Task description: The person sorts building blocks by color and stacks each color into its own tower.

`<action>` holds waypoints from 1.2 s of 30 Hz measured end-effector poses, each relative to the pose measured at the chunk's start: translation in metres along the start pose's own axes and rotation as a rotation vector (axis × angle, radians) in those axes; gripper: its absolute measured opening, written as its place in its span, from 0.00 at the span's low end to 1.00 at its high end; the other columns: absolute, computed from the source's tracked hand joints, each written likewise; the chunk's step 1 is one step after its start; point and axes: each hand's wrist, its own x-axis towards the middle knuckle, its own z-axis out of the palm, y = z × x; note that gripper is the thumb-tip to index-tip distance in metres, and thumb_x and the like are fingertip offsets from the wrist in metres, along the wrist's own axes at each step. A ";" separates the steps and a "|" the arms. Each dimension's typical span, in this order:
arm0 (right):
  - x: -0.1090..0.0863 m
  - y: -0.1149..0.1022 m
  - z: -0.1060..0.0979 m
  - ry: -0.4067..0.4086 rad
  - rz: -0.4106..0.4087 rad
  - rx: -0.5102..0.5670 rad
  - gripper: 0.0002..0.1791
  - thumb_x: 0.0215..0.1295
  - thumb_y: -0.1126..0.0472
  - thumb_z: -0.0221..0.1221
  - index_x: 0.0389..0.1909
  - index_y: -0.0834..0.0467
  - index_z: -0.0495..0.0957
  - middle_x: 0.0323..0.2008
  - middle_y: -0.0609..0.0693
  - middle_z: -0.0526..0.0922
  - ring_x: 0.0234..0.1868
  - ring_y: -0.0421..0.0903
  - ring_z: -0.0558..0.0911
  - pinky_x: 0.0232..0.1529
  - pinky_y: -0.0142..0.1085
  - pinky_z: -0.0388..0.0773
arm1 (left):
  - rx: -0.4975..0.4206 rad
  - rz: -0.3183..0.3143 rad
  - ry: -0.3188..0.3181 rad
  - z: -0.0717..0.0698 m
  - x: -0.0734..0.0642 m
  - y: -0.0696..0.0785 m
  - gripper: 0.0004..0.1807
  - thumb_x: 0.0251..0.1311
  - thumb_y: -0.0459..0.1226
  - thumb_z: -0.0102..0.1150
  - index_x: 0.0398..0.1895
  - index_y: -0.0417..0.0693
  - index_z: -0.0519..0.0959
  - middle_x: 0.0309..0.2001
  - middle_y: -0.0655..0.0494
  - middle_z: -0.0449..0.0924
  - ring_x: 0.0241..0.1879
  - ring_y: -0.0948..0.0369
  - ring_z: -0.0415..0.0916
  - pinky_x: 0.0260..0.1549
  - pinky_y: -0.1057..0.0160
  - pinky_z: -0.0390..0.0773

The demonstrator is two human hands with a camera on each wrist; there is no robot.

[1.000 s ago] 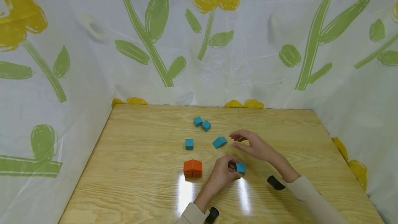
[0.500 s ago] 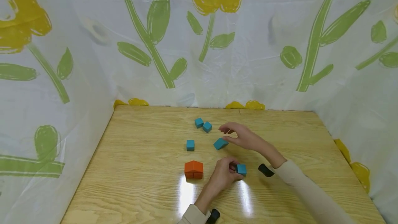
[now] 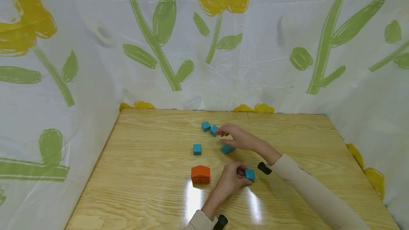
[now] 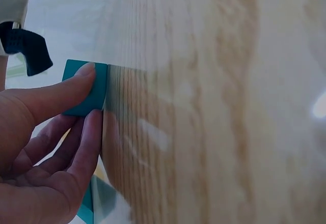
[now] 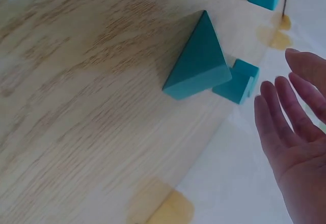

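At the fingertips of the left hand [image 3: 232, 179], a blue cube [image 3: 250, 174] is pinched between thumb and fingers, on the hand's right side; it appears to rest on the table. Farther off, the right hand [image 3: 239, 138] holds nothing: its fingers are gently bent, with thumb and fingers apart. A pair of blue cubes, the nearer cube [image 3: 214, 131] and the farther cube [image 3: 206, 126], lies just past those fingertips, toward the left. The right hand is much the closer of the two to this pair; whether it touches the nearer cube, I cannot tell. Just below the right thumb, on the near side, sits a blue wedge [image 5: 198, 61], partly hidden from the head view and set slantwise.

Left of the wedge, a lone cube [image 3: 197, 149] stands apart. Nearer the person, left of the left hand, is an orange stack [image 3: 200, 175] with a peaked top. All this is on a wood-grain table [image 3: 134, 173], glossy in front, walled behind and at both sides by white cloth [image 3: 262, 56] printed with yellow flowers.
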 end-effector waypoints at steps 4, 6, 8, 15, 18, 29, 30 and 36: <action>0.010 -0.001 0.005 -0.039 -0.027 -0.024 0.18 0.73 0.67 0.62 0.60 0.68 0.77 0.55 0.62 0.81 0.54 0.55 0.80 0.56 0.47 0.79 | 0.009 0.013 -0.001 0.000 -0.001 0.000 0.15 0.52 0.25 0.77 0.42 0.34 0.83 0.35 0.51 0.83 0.32 0.68 0.80 0.33 0.73 0.81; 0.016 -0.002 0.007 -0.060 -0.047 -0.024 0.19 0.72 0.68 0.62 0.61 0.69 0.76 0.55 0.63 0.81 0.54 0.57 0.81 0.56 0.48 0.80 | 0.018 0.014 0.001 0.000 -0.001 -0.001 0.14 0.53 0.26 0.77 0.42 0.35 0.84 0.34 0.52 0.83 0.32 0.69 0.79 0.34 0.73 0.80; 0.022 -0.003 0.010 -0.079 -0.061 -0.022 0.20 0.72 0.68 0.62 0.62 0.69 0.75 0.55 0.63 0.81 0.55 0.58 0.81 0.57 0.48 0.80 | 0.026 0.018 0.001 0.000 0.000 0.000 0.14 0.53 0.26 0.76 0.42 0.35 0.84 0.35 0.51 0.83 0.32 0.70 0.79 0.34 0.73 0.80; 0.037 -0.008 0.015 -0.170 -0.070 -0.047 0.21 0.72 0.70 0.61 0.63 0.67 0.74 0.60 0.61 0.77 0.58 0.58 0.79 0.59 0.46 0.79 | 0.034 0.012 -0.006 0.000 0.000 -0.001 0.14 0.54 0.27 0.76 0.42 0.36 0.84 0.34 0.52 0.83 0.31 0.71 0.77 0.34 0.73 0.79; 0.043 -0.014 0.017 -0.235 -0.046 -0.039 0.22 0.72 0.71 0.61 0.66 0.65 0.73 0.63 0.59 0.74 0.60 0.57 0.78 0.60 0.45 0.78 | 0.034 0.018 -0.007 -0.001 -0.001 -0.001 0.14 0.54 0.27 0.76 0.42 0.35 0.84 0.34 0.52 0.82 0.31 0.71 0.77 0.34 0.72 0.79; 0.058 -0.019 0.034 -0.340 -0.177 -0.091 0.24 0.73 0.72 0.58 0.68 0.60 0.72 0.63 0.58 0.72 0.62 0.53 0.75 0.63 0.39 0.75 | 0.019 0.013 0.010 0.000 0.000 -0.001 0.14 0.52 0.25 0.76 0.42 0.36 0.83 0.34 0.52 0.84 0.31 0.70 0.79 0.33 0.73 0.80; 0.058 -0.018 0.036 -0.345 -0.194 -0.110 0.24 0.74 0.73 0.58 0.68 0.60 0.72 0.62 0.57 0.73 0.62 0.52 0.75 0.64 0.38 0.74 | 0.017 0.010 0.008 0.000 -0.001 -0.001 0.14 0.53 0.25 0.76 0.42 0.36 0.83 0.34 0.52 0.84 0.31 0.69 0.79 0.34 0.73 0.80; 0.062 -0.017 0.040 -0.358 -0.240 -0.145 0.19 0.76 0.70 0.56 0.65 0.60 0.75 0.61 0.56 0.76 0.63 0.51 0.75 0.67 0.37 0.71 | 0.005 0.007 0.002 -0.001 -0.001 -0.002 0.14 0.53 0.25 0.76 0.43 0.36 0.83 0.35 0.52 0.84 0.32 0.68 0.80 0.34 0.72 0.80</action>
